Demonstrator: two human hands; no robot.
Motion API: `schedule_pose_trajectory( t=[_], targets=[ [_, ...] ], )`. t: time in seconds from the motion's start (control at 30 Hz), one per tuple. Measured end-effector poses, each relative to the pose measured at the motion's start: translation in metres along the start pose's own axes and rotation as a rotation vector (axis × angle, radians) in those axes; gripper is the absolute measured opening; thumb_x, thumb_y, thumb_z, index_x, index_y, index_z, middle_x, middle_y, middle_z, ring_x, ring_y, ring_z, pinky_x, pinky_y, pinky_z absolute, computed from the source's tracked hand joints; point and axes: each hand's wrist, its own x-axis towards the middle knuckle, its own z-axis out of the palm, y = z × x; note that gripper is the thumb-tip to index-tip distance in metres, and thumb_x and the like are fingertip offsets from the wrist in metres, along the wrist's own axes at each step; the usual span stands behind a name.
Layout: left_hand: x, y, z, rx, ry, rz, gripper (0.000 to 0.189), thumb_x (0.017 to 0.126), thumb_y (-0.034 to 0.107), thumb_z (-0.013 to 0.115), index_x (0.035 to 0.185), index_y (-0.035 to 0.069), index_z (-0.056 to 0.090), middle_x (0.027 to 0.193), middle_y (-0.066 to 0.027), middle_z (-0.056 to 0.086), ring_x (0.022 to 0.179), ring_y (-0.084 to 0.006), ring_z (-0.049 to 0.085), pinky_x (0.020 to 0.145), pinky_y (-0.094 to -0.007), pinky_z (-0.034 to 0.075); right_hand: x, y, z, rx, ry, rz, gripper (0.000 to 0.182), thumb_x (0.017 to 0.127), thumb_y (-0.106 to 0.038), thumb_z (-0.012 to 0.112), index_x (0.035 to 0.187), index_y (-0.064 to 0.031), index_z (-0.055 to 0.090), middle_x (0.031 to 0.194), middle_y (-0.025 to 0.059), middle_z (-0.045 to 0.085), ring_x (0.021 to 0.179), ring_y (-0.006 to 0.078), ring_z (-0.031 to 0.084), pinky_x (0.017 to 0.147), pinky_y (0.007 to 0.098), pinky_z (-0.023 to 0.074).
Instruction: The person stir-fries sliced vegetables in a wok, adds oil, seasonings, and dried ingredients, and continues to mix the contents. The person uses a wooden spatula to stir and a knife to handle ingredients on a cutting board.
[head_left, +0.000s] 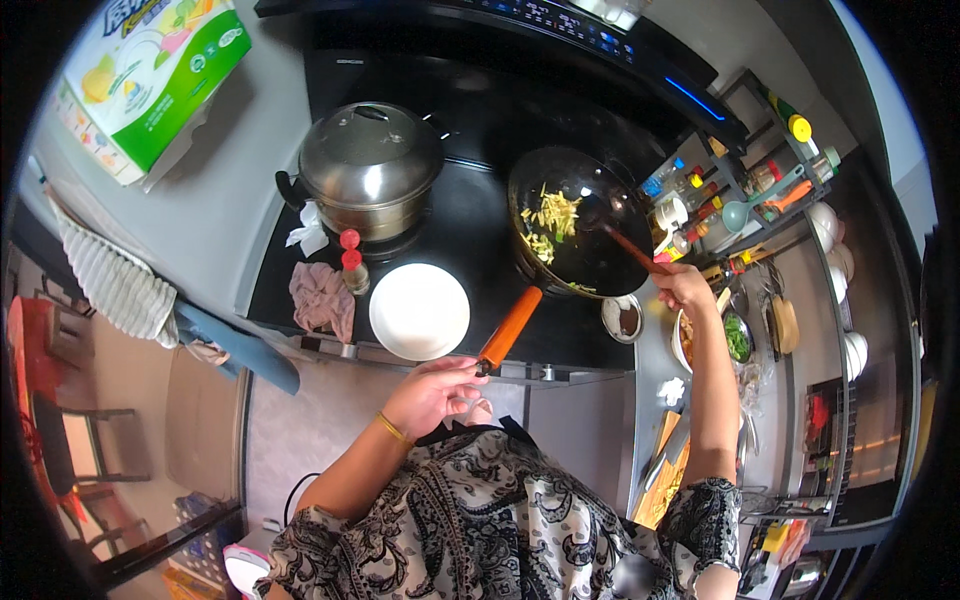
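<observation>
A black wok (615, 262) on the right of the stove holds chopped yellow-green vegetables (553, 215) along its left side. My right hand (681, 286) grips the wooden handle of a spatula or ladle (634, 250), whose head rests inside the wok. The wok's orange-brown handle (511, 326) points towards me. At the tip of that handle is my left hand (442, 391), fingers partly curled; whether it touches or grips the handle is not clear. To the left of the handle, a white plate or bowl (419, 311) sits at the stove's front edge.
A lidded steel pot (371, 176) stands on the left burner. Near it lie a crumpled cloth (322, 298) and a red-capped seasoning jar (355, 274). A small metal bowl (622, 319) is right of the wok handle. Bottles (686, 184), bowls and a knife (664, 459) occupy the right counter.
</observation>
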Motion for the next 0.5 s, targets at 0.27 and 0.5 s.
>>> schedule_pose_trajectory(
  t=[0.27, 0.5],
  targets=[
    [-0.002, 0.001, 0.001, -0.055, 0.040, 0.006, 0.019, 0.082, 0.006, 0.059, 0.101, 0.006, 0.057, 0.095, -0.0099, 0.065, 0.070, -0.0107, 0.058, 0.054, -0.0205, 0.042, -0.004, -0.025, 0.056, -0.862, 0.272, -0.509, 0.049, 0.067, -0.002, 0.044, 0.114, -0.0034, 0.058, 0.100, 0.0265, 0.058, 0.098, 0.0384, 0.056, 0.089, 0.0411, 0.0435],
    [0.007, -0.007, -0.009, -0.110, 0.039, -0.006, 0.020, 0.079, 0.008, 0.062, 0.098, 0.006, 0.055, 0.094, -0.0090, 0.064, 0.069, -0.0102, 0.058, 0.054, -0.0218, 0.041, -0.058, -0.029, 0.072, -0.904, 0.089, -0.623, 0.048, 0.070, -0.001, 0.044, 0.115, -0.0094, 0.058, 0.097, 0.0265, 0.058, 0.094, 0.0394, 0.056, 0.080, 0.0428, 0.0453]
  ],
)
